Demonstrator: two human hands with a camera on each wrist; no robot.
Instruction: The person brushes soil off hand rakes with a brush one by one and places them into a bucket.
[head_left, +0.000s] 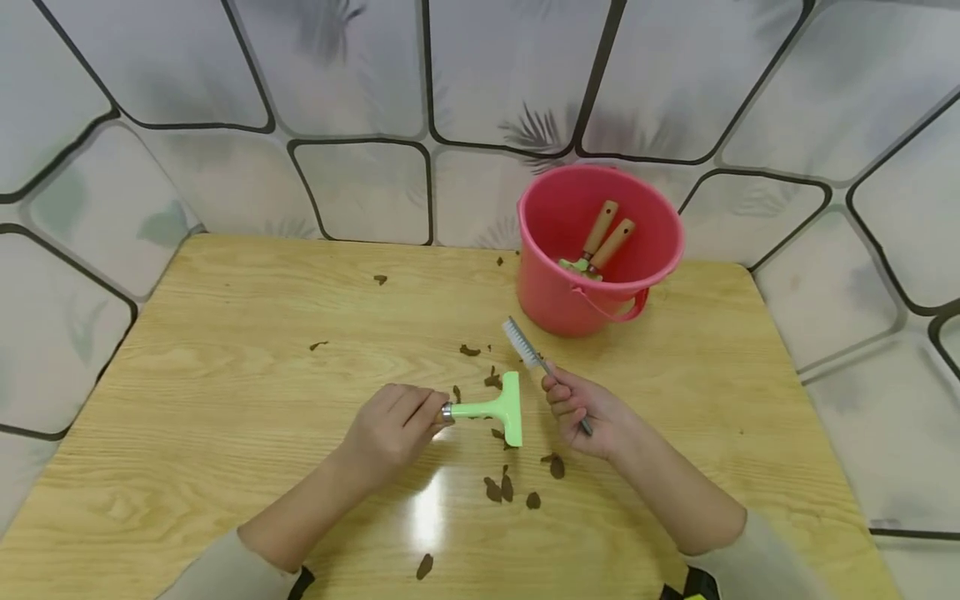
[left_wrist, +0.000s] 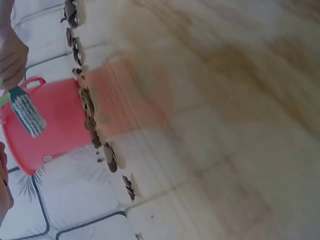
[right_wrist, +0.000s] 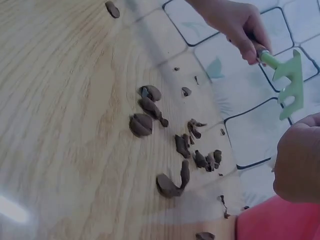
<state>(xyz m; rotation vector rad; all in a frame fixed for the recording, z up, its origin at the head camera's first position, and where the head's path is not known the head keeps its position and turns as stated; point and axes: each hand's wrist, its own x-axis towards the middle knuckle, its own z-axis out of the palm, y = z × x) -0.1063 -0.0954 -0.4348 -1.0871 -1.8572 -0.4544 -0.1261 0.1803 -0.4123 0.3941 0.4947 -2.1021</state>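
My left hand (head_left: 429,414) grips the wooden handle of a light green toy rake (head_left: 501,407), whose head lies just above the wooden table (head_left: 225,400). My right hand (head_left: 561,393) holds a small brush (head_left: 522,342) with white bristles, tilted up and left beside the rake's head. In the right wrist view the left hand (right_wrist: 235,22) holds the green rake (right_wrist: 291,80) in the air above brown clumps (right_wrist: 150,115). The left wrist view shows the brush (left_wrist: 27,115) in front of the red bucket (left_wrist: 50,120).
A red bucket (head_left: 600,250) stands at the back right of the table with two wooden-handled tools (head_left: 607,237) inside. Brown clumps (head_left: 498,487) lie scattered around and in front of the rake. A tiled wall covering rises behind the table.
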